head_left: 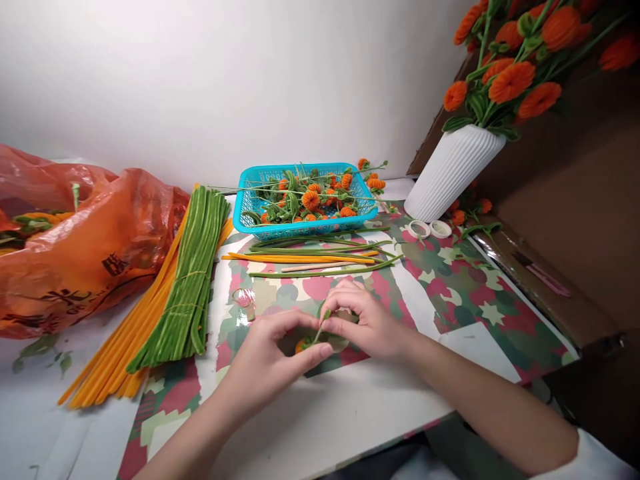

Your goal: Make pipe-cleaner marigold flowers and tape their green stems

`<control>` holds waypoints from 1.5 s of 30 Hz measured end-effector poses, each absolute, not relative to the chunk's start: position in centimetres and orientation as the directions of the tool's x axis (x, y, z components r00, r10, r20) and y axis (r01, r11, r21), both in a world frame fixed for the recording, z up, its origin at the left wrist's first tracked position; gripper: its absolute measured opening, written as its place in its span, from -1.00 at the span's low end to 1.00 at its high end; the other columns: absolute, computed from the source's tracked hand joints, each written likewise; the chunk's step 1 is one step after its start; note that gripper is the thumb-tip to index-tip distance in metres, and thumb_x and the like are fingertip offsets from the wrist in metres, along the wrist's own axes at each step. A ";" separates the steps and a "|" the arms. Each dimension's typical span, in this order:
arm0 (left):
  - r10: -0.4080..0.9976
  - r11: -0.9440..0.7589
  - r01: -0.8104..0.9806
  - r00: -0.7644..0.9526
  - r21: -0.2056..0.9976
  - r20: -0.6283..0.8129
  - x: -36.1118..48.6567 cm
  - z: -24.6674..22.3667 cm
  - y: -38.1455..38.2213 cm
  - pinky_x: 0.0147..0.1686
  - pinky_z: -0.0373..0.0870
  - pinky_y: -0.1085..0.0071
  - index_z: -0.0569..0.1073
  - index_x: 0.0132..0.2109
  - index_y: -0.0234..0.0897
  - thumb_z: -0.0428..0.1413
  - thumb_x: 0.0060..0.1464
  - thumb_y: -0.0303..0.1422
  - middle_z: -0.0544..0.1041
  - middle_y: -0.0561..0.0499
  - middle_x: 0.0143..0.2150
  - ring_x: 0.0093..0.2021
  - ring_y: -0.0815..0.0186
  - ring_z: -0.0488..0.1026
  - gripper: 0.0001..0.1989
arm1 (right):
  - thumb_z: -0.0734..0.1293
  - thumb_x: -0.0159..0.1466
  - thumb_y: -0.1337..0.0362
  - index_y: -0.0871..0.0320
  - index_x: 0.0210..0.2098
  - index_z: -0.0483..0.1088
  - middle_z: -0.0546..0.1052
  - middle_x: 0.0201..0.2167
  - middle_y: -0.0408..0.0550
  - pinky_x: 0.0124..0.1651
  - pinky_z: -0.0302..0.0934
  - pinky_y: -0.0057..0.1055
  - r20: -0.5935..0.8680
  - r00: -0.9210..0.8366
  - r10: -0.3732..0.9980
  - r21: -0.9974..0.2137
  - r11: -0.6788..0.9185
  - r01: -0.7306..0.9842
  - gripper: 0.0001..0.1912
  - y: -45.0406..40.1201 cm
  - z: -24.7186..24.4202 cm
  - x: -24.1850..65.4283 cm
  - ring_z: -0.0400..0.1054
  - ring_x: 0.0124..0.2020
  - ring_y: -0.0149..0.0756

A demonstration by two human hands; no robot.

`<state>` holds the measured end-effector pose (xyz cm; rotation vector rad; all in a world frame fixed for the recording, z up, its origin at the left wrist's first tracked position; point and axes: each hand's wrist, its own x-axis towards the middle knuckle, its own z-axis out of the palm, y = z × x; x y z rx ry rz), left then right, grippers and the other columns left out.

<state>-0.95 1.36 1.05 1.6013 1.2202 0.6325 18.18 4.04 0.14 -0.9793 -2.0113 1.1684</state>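
Note:
A small orange pipe-cleaner flower (301, 346) on a thin green stem is between my two hands, low over the front of the table. My left hand (280, 347) curves around the flower, its thumb stretched along one side and its index finger meeting the stem. Between thumb and index finger, my right hand (363, 319) pinches the stem's upper end, where a green tip shows. My left fingers partly hide the flower. Just beyond my hands lie several green stems (320, 272), orange pipe cleaners (300, 258) and a pale thin stick (325, 267).
A blue basket (245, 223) of orange flowers and green pieces stands behind. Bundled green pipe cleaners (187, 280) lie over orange ones (120, 353) at left, beside an orange plastic bag (95, 260). At right are a white vase (447, 173) of flowers and two tape rolls (419, 229).

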 end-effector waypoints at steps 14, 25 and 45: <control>0.735 0.264 0.248 0.574 0.932 -0.361 -2.0 1.1 1.7 -0.48 0.37 0.45 0.58 -0.32 -0.36 0.06 0.15 -0.09 0.56 -0.10 -0.44 -0.44 0.31 0.45 -0.60 | 0.35 0.25 0.37 0.11 -0.38 0.43 0.50 -0.36 -0.14 0.02 0.07 -0.25 0.135 -0.627 0.767 -0.909 0.347 0.229 -0.92 4.5 0.6 18.7 0.23 -0.17 -0.27; 0.880 0.059 0.480 0.389 0.875 -0.272 -1.3 1.4 1.3 -0.55 0.25 0.52 0.51 -0.36 -0.30 0.02 0.18 -0.15 0.50 -0.01 -0.44 -0.49 0.36 0.36 -0.66 | 0.38 0.22 0.39 0.10 -0.28 0.49 0.45 -0.38 -0.12 -0.01 0.12 -0.25 0.082 -0.554 0.828 -0.899 0.302 0.318 -0.91 4.5 0.1 18.6 0.24 -0.17 -0.27; 0.918 -0.215 0.551 0.396 0.806 -0.026 -0.8 1.0 1.0 -0.44 0.17 0.46 0.41 -0.43 -0.27 -0.05 0.24 -0.25 0.42 0.06 -0.53 -0.49 0.37 0.29 -0.68 | 0.39 0.21 0.37 0.05 -0.22 0.51 0.43 -0.36 -0.12 -0.01 0.14 -0.24 0.103 -0.526 0.844 -0.904 0.300 0.306 -0.85 4.6 -0.1 18.7 0.26 -0.18 -0.27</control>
